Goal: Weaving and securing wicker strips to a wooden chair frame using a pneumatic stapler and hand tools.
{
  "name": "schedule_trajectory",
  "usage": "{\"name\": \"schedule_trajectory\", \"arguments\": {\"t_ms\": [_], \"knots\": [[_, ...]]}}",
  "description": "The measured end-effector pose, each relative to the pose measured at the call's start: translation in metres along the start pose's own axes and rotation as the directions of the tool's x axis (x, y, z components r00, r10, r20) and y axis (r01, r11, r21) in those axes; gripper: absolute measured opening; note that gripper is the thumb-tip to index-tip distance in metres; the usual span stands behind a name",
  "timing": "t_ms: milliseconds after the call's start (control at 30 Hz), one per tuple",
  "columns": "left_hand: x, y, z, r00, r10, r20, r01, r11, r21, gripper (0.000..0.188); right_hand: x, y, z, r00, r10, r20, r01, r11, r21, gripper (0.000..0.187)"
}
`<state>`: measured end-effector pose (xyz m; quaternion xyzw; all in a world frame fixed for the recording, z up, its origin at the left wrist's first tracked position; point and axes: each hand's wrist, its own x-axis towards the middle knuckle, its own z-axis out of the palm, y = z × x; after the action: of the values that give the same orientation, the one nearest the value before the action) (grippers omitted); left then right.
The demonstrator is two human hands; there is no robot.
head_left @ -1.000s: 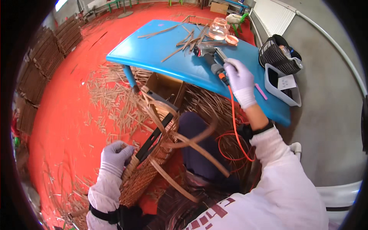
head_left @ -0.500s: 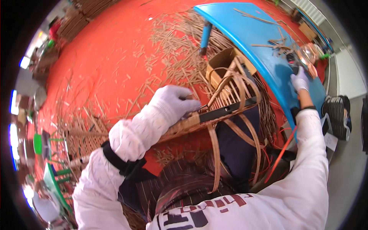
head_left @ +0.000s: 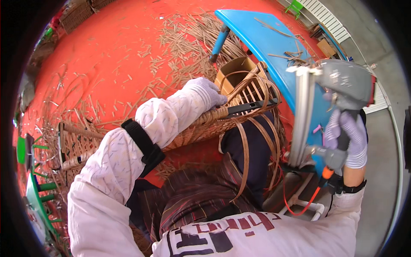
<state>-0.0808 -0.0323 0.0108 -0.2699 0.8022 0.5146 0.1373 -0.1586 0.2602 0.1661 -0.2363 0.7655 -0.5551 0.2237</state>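
A pneumatic nail gun (head_left: 349, 83), grey and black with a long silvery magazine, is raised at the right. My gloved right hand (head_left: 347, 136) is wrapped round its grip, and an orange air hose runs from the handle's end. Across my lap lies a woven rattan basket (head_left: 192, 135) with a dark metal frame bar (head_left: 252, 107) along its rim. My gloved left hand (head_left: 205, 95) is closed over the wrapped rim beside the bare bar; its fingertips are partly hidden. Loose rattan strips (head_left: 245, 158) hang from the rim over my leg.
A blue table (head_left: 265, 38) stands ahead on the right, with cane scraps on it. Beyond the basket is an open cardboard box (head_left: 234, 70). Cut cane pieces (head_left: 171, 51) litter the red floor. A green stool (head_left: 36, 192) stands at the left, and white pipes (head_left: 314, 208) lie low right.
My right hand has picked up the nail gun from the blue table and brought it nearer. My left hand stays on the basket rim, and the view has shifted slightly.
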Motion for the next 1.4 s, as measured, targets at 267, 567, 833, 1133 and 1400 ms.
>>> {"name": "schedule_trajectory", "arguments": {"t_ms": [267,567,833,1133,1400], "knots": [[0.002,-0.018,-0.005,0.936,0.352,-0.023,-0.32,0.873,0.369,0.025,-0.001,-0.027,0.077,0.905,0.337,0.259,-0.27,0.926,-0.262,0.026],[0.005,0.001,-0.007,0.985,0.157,-0.077,-0.117,0.919,0.376,0.032,0.006,-0.028,0.084,0.836,0.451,0.311,-0.341,0.873,-0.349,0.03],[0.009,0.0,-0.001,0.985,0.143,-0.099,-0.107,0.947,0.302,0.031,0.009,-0.026,0.086,0.847,0.431,0.311,-0.298,0.87,-0.393,0.034],[0.007,-0.002,-0.004,0.988,0.112,-0.105,-0.075,0.949,0.306,0.03,0.012,-0.025,0.09,0.821,0.468,0.328,-0.338,0.86,-0.383,0.038],[0.008,-0.013,-0.002,0.98,0.137,-0.143,-0.109,0.976,0.19,0.029,0.015,-0.024,0.091,0.82,0.484,0.306,-0.308,0.824,-0.476,0.036]]}}
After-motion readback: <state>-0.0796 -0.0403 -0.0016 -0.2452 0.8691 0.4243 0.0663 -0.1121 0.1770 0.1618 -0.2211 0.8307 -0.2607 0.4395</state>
